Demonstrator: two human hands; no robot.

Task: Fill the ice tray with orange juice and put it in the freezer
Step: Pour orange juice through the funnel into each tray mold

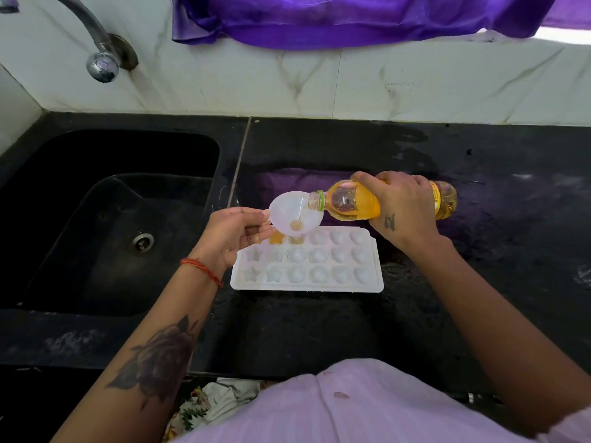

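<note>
The white plastic ice tray (307,266) lies flat on the black stone counter (479,251), beside the sink. The left hand (235,239) pinches a translucent white funnel (295,214) over a back-row cell, presumably to aim the stream. The right hand (404,207), fingers wrapped around it, tips the clear orange-juice bottle (351,203) into the funnel.

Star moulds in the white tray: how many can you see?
5: one juice-filled in the far row, two in the middle row, two nearest. The funnel may hide another.
</note>
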